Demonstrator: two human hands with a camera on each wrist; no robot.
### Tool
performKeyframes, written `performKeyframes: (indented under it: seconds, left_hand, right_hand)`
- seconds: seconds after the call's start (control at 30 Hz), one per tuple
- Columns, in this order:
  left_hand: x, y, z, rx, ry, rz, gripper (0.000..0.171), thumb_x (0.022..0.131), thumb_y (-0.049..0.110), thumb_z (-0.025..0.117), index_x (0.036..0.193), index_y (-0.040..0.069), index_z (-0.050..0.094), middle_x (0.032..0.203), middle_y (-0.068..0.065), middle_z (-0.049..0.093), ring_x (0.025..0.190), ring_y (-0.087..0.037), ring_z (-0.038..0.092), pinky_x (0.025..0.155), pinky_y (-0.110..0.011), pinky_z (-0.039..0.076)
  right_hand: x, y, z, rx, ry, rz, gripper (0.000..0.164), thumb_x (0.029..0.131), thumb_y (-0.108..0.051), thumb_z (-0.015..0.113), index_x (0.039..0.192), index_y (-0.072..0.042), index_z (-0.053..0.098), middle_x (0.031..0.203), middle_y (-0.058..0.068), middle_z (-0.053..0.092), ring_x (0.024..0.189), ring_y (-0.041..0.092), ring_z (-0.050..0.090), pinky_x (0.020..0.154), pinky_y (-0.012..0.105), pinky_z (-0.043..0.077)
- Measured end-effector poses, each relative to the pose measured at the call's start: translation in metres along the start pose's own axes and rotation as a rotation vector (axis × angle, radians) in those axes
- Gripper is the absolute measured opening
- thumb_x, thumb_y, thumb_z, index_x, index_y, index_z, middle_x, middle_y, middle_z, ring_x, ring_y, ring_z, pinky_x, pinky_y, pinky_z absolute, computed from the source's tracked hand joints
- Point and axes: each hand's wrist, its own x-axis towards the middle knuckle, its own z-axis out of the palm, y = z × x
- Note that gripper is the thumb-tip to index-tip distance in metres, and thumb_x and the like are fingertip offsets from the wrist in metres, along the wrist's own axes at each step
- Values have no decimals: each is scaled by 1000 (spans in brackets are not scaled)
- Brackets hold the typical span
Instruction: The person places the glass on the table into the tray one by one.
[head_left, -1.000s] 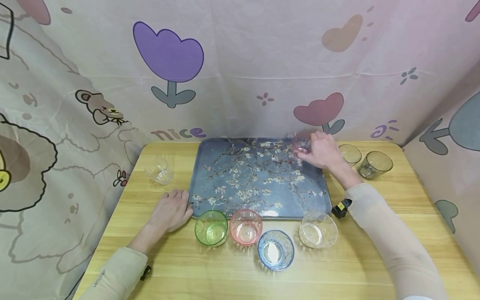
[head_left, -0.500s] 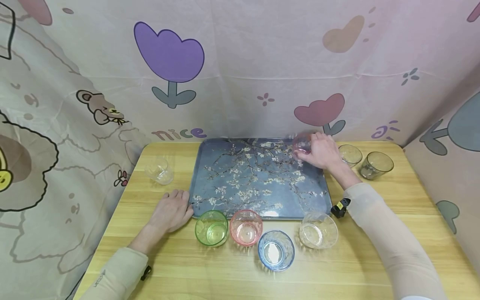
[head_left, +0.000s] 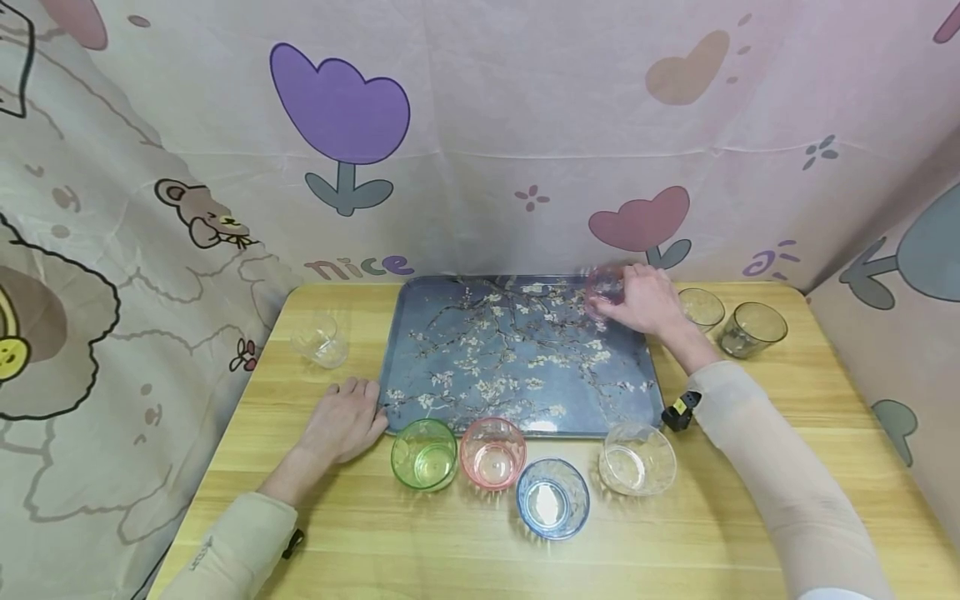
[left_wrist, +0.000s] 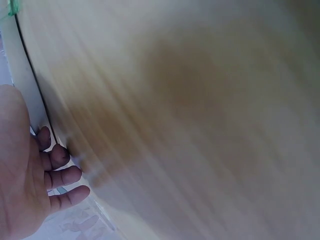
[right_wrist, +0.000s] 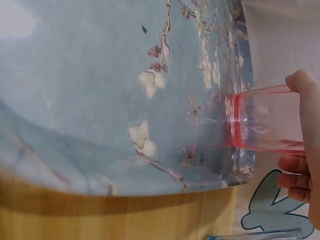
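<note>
At the far right corner of the blue flowered tray, my right hand grips a clear pink glass. The right wrist view shows thumb and fingers on opposite sides of this pink glass, its red-edged end at the tray surface. My left hand rests on the table beside the tray's near left corner, holding nothing. Its fingers lie relaxed at the tray edge in the left wrist view. Along the tray's near edge stand a green glass, another pink glass and a clear glass.
A blue glass stands nearer the front of the wooden table. Left of the tray is a small clear glass. On the right, a dark-rimmed glass and a smoky grey glass stand behind my right forearm. A patterned curtain hangs behind.
Almost nothing differs: my right hand keeps hold of the pink glass at the tray's far right corner, with only a slight shift. My left hand stays put.
</note>
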Motion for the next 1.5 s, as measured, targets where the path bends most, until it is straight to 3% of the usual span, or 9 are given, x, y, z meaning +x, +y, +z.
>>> performKeyframes:
  seconds: [0.2,0.53,0.77,1.13,1.5]
  left_hand:
    - [0,-1,1,7,-4,2,29,98,33,58,97,4,53,90,-15,63,86,-31,59,76,-46,51]
    - [0,0,0,15,6,5,30,98,33,58,98,3,54,90,-15,64,86,-31,59,76,-47,52]
    - [0,0,0,22,-4,5,30,98,33,58,97,4,53,90,-15,63,86,-31,59,75,-46,51]
    - [0,0,-1,15,-19,-6,30,99,33,58,98,3,53,92,-15,64,88,-32,59,77,-46,51]
    - [0,0,0,11,-17,-11,30,98,33,57,98,3,53,92,-16,64,89,-33,59,77,-47,51]
  right_hand:
    - [-3,1,-4,-17,-6,-15,97,88,-79,60,141,2,58,112,22,67,103,39,61,90,50,45]
    - [-11,-1,-25,-32,-35,-5,104,86,-78,63,147,4,48,138,30,58,125,49,55,109,60,43]
    - [-19,1,-46,-31,-30,-7,106,85,-76,66,153,3,44,143,32,53,129,52,51,110,63,40]
    - [-37,13,-70,163,61,-27,96,87,-66,72,152,0,46,142,28,54,129,47,48,112,66,32]
    - [-53,39,-79,122,78,37,97,87,-71,68,154,-4,45,148,29,51,134,50,45,108,67,31]
